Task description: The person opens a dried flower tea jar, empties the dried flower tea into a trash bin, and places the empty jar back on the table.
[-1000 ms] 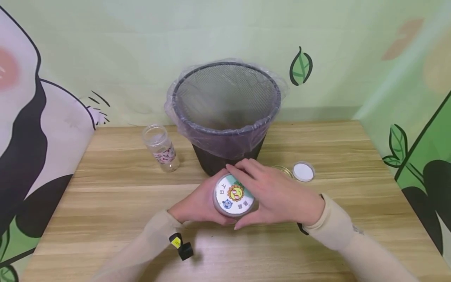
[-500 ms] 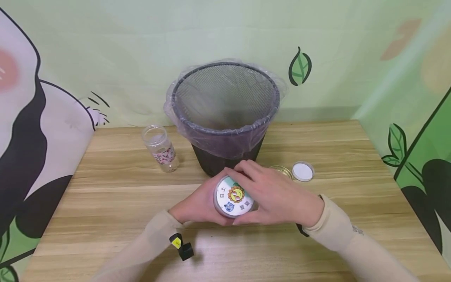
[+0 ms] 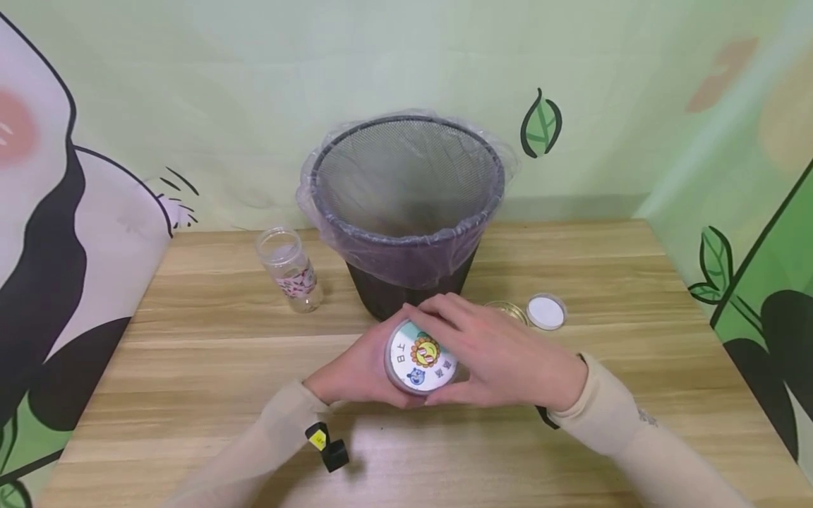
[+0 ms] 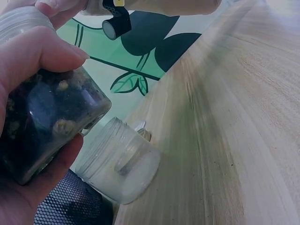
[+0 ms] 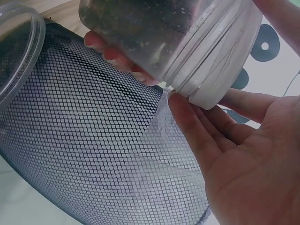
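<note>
Both hands hold one jar over the table, in front of the bin. My left hand [image 3: 357,368] wraps round the body of the clear jar [image 4: 47,112], which contains dark, lumpy stuff. The fingers and thumb of my right hand [image 3: 514,356] grip the rim of its lid [image 5: 229,61], seen in the right wrist view. In the head view the lid's round label [image 3: 409,360] faces up, showing a smiling sunflower and a small blue animal. The lid still sits on the jar's mouth. An uncapped clear jar [image 4: 124,164] stands beside the bin in the left wrist view.
A black mesh bin [image 3: 362,282] lined with a clear bag stands behind the hands. To its left is a lidless clear bottle [image 3: 297,279] with a patterned band. A white-lined lid [image 3: 546,312] and a gold ring [image 3: 511,309] lie on the right.
The lid's label has turned a little counterclockwise in the head view, with the right fingers shifting slightly. Hands and jar have otherwise barely moved.
</note>
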`<control>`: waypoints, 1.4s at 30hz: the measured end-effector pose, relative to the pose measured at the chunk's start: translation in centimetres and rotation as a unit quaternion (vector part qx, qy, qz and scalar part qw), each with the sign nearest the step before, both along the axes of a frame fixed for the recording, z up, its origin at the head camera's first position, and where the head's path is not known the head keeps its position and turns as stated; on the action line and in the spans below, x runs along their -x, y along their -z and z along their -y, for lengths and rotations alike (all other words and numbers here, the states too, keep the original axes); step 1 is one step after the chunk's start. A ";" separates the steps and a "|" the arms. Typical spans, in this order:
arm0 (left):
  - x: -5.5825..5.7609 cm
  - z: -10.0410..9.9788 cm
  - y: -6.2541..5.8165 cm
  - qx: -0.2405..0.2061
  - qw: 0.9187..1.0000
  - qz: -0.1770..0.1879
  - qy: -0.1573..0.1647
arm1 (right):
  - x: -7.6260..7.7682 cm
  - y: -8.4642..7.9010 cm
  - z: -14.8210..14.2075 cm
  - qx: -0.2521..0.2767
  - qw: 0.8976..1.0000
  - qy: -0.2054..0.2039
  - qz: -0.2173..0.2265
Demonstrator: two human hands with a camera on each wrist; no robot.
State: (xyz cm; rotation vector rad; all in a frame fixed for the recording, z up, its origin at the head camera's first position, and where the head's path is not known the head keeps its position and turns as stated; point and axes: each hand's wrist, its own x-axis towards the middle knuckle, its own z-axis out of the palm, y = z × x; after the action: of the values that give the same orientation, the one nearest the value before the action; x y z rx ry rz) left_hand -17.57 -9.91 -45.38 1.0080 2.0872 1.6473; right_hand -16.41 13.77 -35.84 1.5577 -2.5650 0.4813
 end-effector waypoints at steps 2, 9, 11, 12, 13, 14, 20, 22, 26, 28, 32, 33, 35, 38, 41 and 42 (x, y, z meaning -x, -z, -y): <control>0.0 0.0 0.0 -0.002 1.000 -0.002 0.000 | -0.1 0.0 0.0 0.001 1.000 0.006 0.000; 0.0 -0.1 0.0 -0.001 1.000 -0.008 -0.007 | -0.5 0.3 0.4 0.002 0.998 0.045 -0.043; -0.1 -0.1 0.0 0.002 1.000 -0.007 -0.009 | -0.7 0.3 0.5 0.000 0.997 0.052 -0.054; -0.1 -0.1 0.0 0.004 1.000 -0.006 -0.010 | -0.7 0.3 0.5 -0.002 0.997 0.054 -0.059; -0.1 -0.1 -0.1 0.007 1.000 -0.005 -0.011 | -0.8 0.3 0.6 -0.004 0.996 0.056 -0.062; -0.2 -0.1 -0.1 0.008 1.000 -0.003 -0.011 | -0.8 0.3 0.6 -0.005 0.996 0.056 -0.065; -0.2 -0.1 -0.1 0.010 1.000 0.005 -0.014 | -0.8 0.3 0.6 -0.012 0.997 0.043 -0.056; -0.2 -0.1 -0.1 0.006 1.000 0.006 -0.013 | -0.8 0.3 0.5 -0.013 0.998 0.038 -0.049; -0.2 -0.1 -0.1 0.007 1.000 0.005 -0.013 | -0.9 0.1 0.3 -0.010 0.999 0.032 -0.040; -0.2 -0.1 -0.1 0.010 1.000 0.004 -0.012 | -0.9 0.1 0.3 -0.007 0.999 0.029 -0.039; -0.3 -0.1 -0.2 0.012 1.000 0.004 -0.012 | -1.0 0.1 0.2 -0.001 0.999 0.022 -0.043; -0.3 -0.1 -0.2 0.012 1.000 0.002 -0.013 | -0.9 0.1 0.2 0.000 0.999 0.021 -0.043; -0.3 -0.1 -0.2 0.013 1.000 0.001 -0.015 | -0.9 0.0 0.2 0.003 0.999 0.018 -0.045; -0.2 -0.1 -0.1 0.017 1.000 -0.004 -0.019 | -0.8 0.0 0.2 0.006 0.999 0.014 -0.048; -0.2 -0.2 0.0 0.018 1.000 -0.006 -0.020 | -0.7 0.0 0.2 0.007 0.999 0.011 -0.051; -0.2 -0.2 -0.1 0.017 1.000 -0.005 -0.020 | -0.6 0.0 0.1 0.007 0.999 0.011 -0.051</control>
State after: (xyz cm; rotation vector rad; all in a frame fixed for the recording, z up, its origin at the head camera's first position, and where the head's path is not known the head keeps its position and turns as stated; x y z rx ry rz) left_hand -17.37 -9.73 -45.31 0.9716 2.1472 1.6237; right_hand -15.77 13.62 -35.83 1.5062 -2.4947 0.4067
